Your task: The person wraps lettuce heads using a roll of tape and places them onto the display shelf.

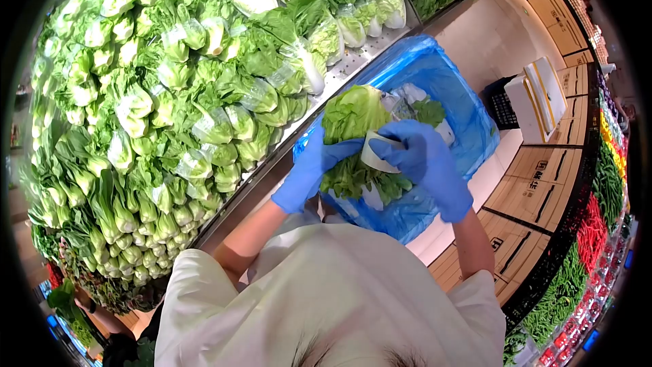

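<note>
Both hands wear blue gloves and meet over a bin lined with blue plastic (465,112). My left hand (305,170) is closed on the left side of a leafy green lettuce (353,114), with its thumb across the leaves. My right hand (428,163) has its fingers closed on a white, roll-like piece (375,155) that lies against the lettuce. Whether it is a tape roll I cannot tell. Lower leaves hang under both hands. Behind them, clear plastic wrap and green leaves (429,112) lie inside the bin.
A sloped display (350,71) of bagged greens and bok choy (129,211) rises on the left. To the right are stacked cartons (536,177), a white box (536,102) and a dark crate (501,103). Another person's arm (102,312) shows at lower left.
</note>
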The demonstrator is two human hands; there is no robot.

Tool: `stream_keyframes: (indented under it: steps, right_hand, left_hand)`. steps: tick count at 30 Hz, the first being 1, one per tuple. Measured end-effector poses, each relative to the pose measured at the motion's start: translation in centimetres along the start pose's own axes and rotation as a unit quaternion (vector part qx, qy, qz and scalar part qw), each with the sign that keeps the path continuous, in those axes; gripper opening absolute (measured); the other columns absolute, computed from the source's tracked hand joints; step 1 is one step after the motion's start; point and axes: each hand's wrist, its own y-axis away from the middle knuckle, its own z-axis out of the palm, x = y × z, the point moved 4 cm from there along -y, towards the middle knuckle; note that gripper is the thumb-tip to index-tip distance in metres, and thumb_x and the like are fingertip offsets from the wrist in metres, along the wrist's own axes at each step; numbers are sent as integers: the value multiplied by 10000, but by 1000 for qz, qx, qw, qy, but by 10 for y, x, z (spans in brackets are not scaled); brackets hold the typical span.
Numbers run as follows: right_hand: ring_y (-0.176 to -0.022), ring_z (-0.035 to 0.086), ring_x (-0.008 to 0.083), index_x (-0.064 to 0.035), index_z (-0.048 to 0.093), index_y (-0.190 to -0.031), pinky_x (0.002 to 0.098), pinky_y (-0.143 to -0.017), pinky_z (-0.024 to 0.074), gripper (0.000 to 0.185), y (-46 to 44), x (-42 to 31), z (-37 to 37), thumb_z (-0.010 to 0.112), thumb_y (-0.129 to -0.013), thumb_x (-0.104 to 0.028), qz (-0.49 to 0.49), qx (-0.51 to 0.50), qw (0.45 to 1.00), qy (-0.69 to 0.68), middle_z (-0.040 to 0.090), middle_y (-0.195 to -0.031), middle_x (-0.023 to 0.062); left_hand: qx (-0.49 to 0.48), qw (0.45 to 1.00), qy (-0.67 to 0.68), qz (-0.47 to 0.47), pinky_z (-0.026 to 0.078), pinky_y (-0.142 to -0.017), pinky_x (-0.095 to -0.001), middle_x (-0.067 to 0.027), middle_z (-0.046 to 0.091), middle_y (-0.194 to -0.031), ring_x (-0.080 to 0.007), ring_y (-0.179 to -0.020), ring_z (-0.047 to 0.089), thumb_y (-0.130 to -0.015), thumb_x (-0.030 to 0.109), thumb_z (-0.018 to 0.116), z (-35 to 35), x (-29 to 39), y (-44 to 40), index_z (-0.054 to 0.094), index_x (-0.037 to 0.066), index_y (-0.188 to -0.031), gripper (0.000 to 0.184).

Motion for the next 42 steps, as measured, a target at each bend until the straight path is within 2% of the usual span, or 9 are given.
stream_keyframes:
  steps: [3,7,16,24,31,33,36,40,42]
  right_hand:
    - [-560,537,108,-58,647,-743,252,-499,402,306,-11,27,4,711,-729,-358,190,-173,945,-200,591,-652,27]
    - [-548,466,34,-68,631,-777,194,-439,335,196,-5,35,6,690,-742,-252,241,-214,916,-240,559,-695,-36]
    - [-566,484,40,42,588,-1070,176,-441,356,477,37,57,9,682,-679,-216,303,-275,849,-334,590,-799,40]
    - [-500,458,21,-66,675,-776,191,-425,308,229,56,63,-13,736,-677,-263,246,-418,867,-115,568,-602,-30]
    - [-624,568,113,-27,644,-895,264,-562,450,257,57,95,18,700,-736,-222,124,-410,903,-22,631,-752,52]
    - [-737,572,117,-33,574,-1104,289,-676,473,320,61,139,52,616,-811,-155,-20,-376,918,-127,627,-989,73]
    - [-1060,541,169,-48,486,-1231,296,-898,434,432,66,202,77,606,-824,-127,48,-363,892,-263,544,-1198,104]
    - [-987,532,108,-19,470,-1222,253,-876,432,353,61,141,72,494,-888,-128,183,-278,852,-403,575,-1136,57]
    - [-987,535,113,-16,453,-1235,258,-878,434,370,51,133,77,459,-908,-187,289,-190,669,-658,571,-1140,79]
  left_hand:
    - [22,997,-68,-1,484,-843,-327,-88,557,-1157,-183,-1014,559,-763,36,662,-11,-4,-7,400,40,-1282,582]
    - [-13,998,-33,-54,491,-855,-319,-120,550,-1170,-200,-991,582,-782,-4,609,-7,0,-4,398,16,-1282,543]
    - [-65,979,77,-178,488,-872,-329,-115,550,-1173,-200,-1010,583,-823,93,589,-31,-14,3,408,18,-1283,500]
    - [-62,944,176,-274,409,-970,-394,-145,487,-1266,-254,-1115,520,-866,194,539,-46,-12,23,359,33,-1331,524]
    - [-175,940,125,-266,399,-975,-371,-150,481,-1268,-247,-1122,511,-829,141,588,-25,-27,20,364,30,-1331,561]
    - [-209,937,24,-279,412,-961,-357,-144,482,-1266,-237,-1105,523,-820,116,597,-18,-33,8,360,26,-1334,572]
    - [-330,888,-274,-167,455,-900,-291,-121,483,-1256,-192,-1029,567,-808,22,599,-34,-42,2,298,22,-1367,635]
    - [-291,914,-116,-257,439,-915,-293,-202,580,-1100,-203,-1031,578,-887,83,508,-20,-38,-4,5,-72,-1388,727]
    - [-285,903,-129,-294,451,-904,-292,-121,469,-1264,-157,-1091,507,-820,16,604,-12,-32,-1,214,-7,-1390,691]
